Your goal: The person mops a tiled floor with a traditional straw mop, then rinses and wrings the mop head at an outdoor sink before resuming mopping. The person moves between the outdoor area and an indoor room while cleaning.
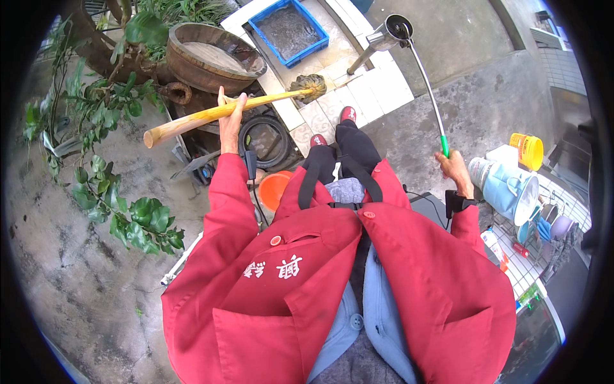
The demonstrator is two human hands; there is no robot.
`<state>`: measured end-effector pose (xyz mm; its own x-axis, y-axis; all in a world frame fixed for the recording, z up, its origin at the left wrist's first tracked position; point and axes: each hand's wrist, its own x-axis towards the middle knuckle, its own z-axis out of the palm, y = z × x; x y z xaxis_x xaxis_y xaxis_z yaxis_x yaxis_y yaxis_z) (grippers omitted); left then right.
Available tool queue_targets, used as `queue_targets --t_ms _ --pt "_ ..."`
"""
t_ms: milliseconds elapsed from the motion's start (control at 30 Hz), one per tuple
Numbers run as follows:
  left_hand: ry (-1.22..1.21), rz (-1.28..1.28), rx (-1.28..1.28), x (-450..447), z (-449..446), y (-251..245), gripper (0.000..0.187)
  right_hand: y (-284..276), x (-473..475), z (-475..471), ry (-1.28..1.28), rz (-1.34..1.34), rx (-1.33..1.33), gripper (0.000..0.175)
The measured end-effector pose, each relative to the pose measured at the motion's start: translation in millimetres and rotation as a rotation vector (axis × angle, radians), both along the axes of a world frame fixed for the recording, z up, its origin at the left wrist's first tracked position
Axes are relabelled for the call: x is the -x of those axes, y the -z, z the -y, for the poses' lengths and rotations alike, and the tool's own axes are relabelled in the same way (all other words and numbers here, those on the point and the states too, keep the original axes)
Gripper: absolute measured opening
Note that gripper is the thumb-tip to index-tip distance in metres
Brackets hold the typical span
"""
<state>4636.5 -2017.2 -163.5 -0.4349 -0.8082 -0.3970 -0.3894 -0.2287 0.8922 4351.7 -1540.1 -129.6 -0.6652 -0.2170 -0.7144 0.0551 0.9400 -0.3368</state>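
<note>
My left hand (231, 117) grips the yellow wooden handle (204, 115) of what looks like a mop. Its thick end points toward the lower left. At the far end, a bunched brownish-green mop head (312, 86) rests on the pale tiles. Out to the right, my right hand (453, 168) is closed around the green grip (444, 145) of a long metal lever (428, 86). That lever joins the top of a stainless hand water pump (391, 33), which stands on a metal pipe. Water fills a blue plastic crate (288, 31) beside the pump, within the tiled ledge.
A wooden tub (213, 57) and a black tyre (265, 141) lie left of the tiled ledge (374, 91). Leafy branches (148, 221) reach in from the left. An orange basin (274, 189) is near my legs. A blue bucket (511, 194) and yellow tub (527, 151) stand right.
</note>
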Motion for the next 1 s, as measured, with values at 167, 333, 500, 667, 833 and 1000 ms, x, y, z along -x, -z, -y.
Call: queue_targets --t_ms 167,333,500,667,833,1000 --pt "0.019 0.036 0.871 -14.2 -8.7 -28.3 0.074 -71.9 22.2 26.2 -0.068 -0.073 0.089 0.019" --pt "-0.284 -0.260 0.739 -32.1 -11.1 -56.9 0.033 -63.8 15.4 36.4 0.013 0.052 0.059 0.018" --pt "-0.744 -0.504 0.328 -41.6 -22.3 -61.4 0.021 -21.2 10.0 19.9 0.087 -0.068 -0.014 0.022" --pt "-0.659 -0.592 0.388 -26.3 -45.0 -57.5 0.030 5.6 27.1 -7.5 -0.126 -0.263 -0.029 0.022" --pt "-0.640 -0.597 0.420 24.2 -76.3 -69.7 0.031 43.9 32.3 -22.3 -0.011 -0.126 -0.090 0.033" --pt "-0.378 -0.736 0.457 120.1 -88.4 -131.2 0.037 103.4 0.5 -13.2 0.026 -0.097 0.035 0.032"
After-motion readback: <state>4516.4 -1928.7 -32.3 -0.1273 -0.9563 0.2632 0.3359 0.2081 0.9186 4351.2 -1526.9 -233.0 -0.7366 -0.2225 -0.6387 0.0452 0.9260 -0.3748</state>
